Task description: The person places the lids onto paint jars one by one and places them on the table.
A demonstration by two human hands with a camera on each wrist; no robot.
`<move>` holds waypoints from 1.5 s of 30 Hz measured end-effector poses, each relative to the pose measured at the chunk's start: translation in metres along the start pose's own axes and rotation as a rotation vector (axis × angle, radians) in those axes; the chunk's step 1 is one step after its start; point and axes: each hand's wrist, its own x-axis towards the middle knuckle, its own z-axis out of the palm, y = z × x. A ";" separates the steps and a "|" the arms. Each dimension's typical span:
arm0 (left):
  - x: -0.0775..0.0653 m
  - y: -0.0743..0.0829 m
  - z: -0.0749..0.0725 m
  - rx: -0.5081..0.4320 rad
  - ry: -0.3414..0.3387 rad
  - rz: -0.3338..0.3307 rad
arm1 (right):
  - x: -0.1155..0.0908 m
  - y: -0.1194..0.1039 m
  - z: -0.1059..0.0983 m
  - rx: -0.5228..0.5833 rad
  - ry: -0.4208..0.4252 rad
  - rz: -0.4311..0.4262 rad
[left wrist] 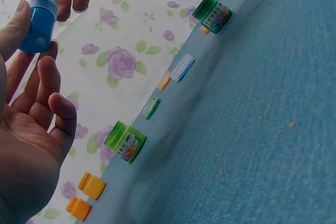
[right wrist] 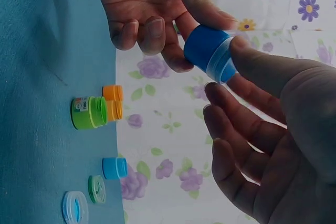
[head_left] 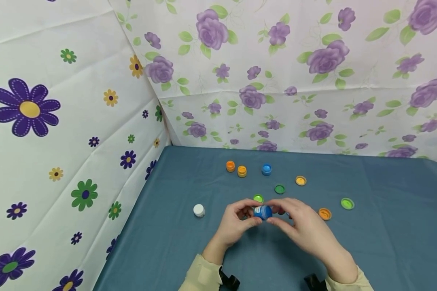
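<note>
A small dark blue paint jar (head_left: 263, 212) is held in the air between both hands, its clear-rimmed end towards the right. My left hand (head_left: 234, 226) grips the jar's body between thumb and fingers. At the rimmed end, my right hand (head_left: 306, 230) pinches it with thumb and fingertips, the other fingers loosely bent. The jar (right wrist: 207, 51) lies tilted in the right wrist view, the left thumb across its body. Just beyond the hands stands a light green jar (head_left: 258, 198), partly hidden in the head view.
Orange (head_left: 230, 166), yellow (head_left: 242, 171) and light blue (head_left: 266, 169) jars stand at the back. A white jar (head_left: 199, 210) is on the left. Green (head_left: 279, 189), yellow (head_left: 300, 180), orange (head_left: 325, 214) and light green (head_left: 347, 203) lids lie about. The left wrist view shows a dark green jar (left wrist: 212, 15).
</note>
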 end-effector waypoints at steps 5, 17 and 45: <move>0.001 -0.002 0.000 0.020 -0.010 0.047 | 0.003 -0.003 0.004 -0.028 -0.025 0.113; 0.001 -0.001 0.002 0.018 -0.001 0.036 | 0.009 -0.011 0.016 -0.049 -0.082 0.259; 0.000 -0.001 0.001 0.021 0.041 0.097 | 0.003 -0.009 0.015 -0.094 0.037 0.078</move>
